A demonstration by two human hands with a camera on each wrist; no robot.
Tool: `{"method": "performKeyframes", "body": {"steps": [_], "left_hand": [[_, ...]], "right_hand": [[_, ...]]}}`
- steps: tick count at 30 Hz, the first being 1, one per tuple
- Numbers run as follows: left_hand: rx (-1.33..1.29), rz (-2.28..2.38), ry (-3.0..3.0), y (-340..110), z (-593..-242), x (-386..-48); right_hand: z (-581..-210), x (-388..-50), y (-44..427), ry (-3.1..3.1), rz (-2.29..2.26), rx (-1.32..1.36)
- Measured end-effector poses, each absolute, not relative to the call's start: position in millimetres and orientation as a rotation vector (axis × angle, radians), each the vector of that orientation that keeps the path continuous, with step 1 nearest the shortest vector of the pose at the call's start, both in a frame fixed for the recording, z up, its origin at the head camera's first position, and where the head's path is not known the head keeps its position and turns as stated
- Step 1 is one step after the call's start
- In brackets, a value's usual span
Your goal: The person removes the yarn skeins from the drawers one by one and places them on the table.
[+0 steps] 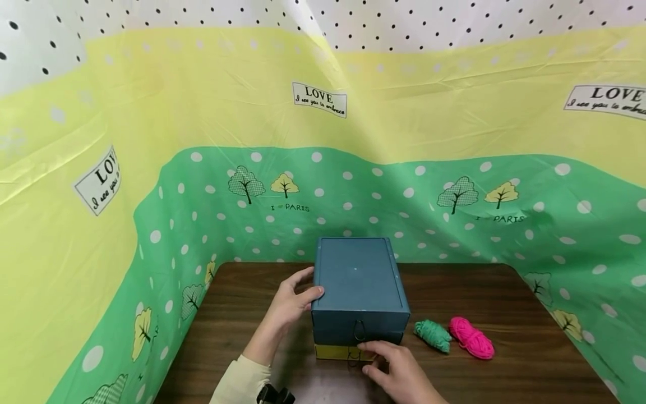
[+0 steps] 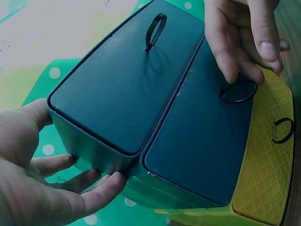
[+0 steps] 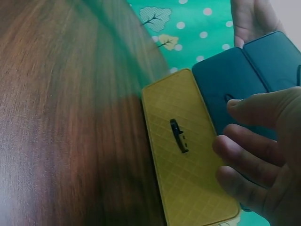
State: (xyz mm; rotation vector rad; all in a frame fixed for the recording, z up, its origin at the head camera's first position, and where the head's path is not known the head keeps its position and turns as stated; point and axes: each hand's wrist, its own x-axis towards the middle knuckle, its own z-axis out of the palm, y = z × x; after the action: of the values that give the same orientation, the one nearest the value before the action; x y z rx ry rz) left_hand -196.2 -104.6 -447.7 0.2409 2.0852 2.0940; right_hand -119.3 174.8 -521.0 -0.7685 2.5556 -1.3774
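Note:
A stack of drawer boxes stands on the table: a dark blue upper drawer box (image 2: 113,89), a blue middle drawer (image 2: 197,127) and a yellow bottom drawer (image 3: 183,155). Each front carries a black loop pull, including the upper loop (image 2: 155,32), middle loop (image 2: 239,92) and bottom loop (image 2: 283,131). My left hand (image 1: 294,297) rests against the stack's left side, thumb on the top edge and fingers along the side. In front of the stack, my right hand (image 1: 396,367) has its fingers spread close to the middle loop. Whether they touch it I cannot tell.
Right of the stack, a green yarn skein (image 1: 433,336) and a pink yarn skein (image 1: 471,338) lie on the brown wooden table (image 1: 535,348). A patterned green and yellow curtain (image 1: 282,224) hangs round the table's back and sides.

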Motion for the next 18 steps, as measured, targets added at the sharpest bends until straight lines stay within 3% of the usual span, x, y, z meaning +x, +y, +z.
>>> {"method": "performKeyframes", "body": {"steps": [18], "left_hand": [[0.251,2.085,2.087,-105.6,-449.0,-198.8]], "right_hand": [[-520.6,-122.3,161.4,2.638,-1.275,-0.749]]}}
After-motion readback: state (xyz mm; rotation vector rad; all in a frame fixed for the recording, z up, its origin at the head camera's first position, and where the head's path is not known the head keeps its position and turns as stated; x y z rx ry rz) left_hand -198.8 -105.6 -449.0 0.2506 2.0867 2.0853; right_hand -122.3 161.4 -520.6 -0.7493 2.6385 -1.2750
